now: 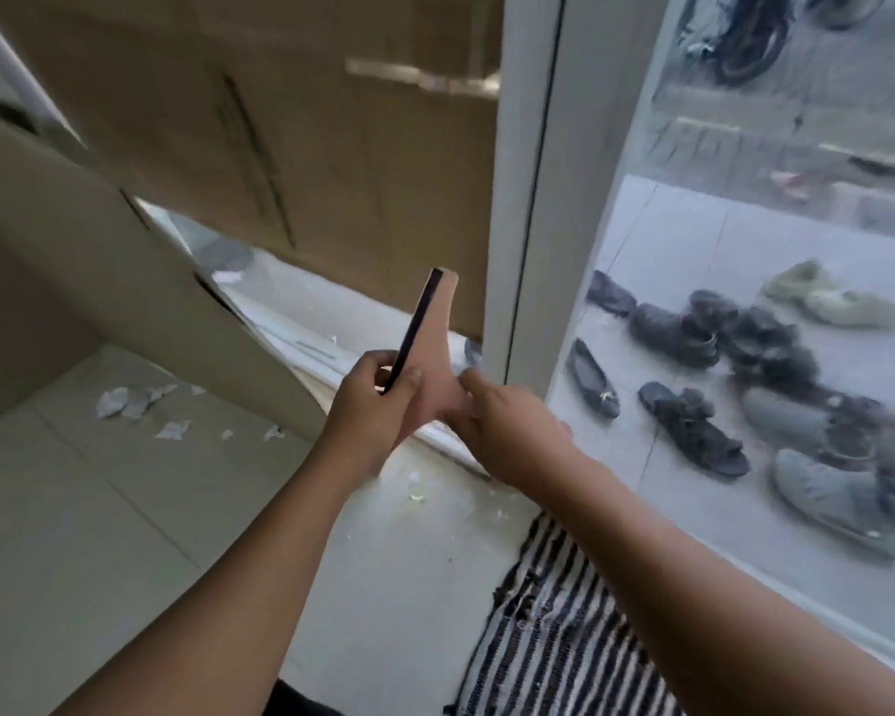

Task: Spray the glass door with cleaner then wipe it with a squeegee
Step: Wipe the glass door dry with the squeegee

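Squeegee: up in mid-air between both hands, just left of the door frame. Its black blade runs upward at a tilt, clear of the glass.
Left hand: curled round the lower end of the head, thumb right by the blade. That looks a firm hold.
Right hand: fingertips at the handle end. Blur hides whether it grips or only touches, so I cannot tell.
Glass door: off to the right, hazy, with shoes showing outside through it.
Stage: looks like a re-grip ahead of the wiping pass.
Risk, grip: two hands on one small tool. If one lets go before the other has it, down it goes onto the tiled floor.
Risk, blade: fingers on the rubber could smear or bend the edge, and that means streaks.
Risk, footing: the striped mat could slide on a lean toward the glass.
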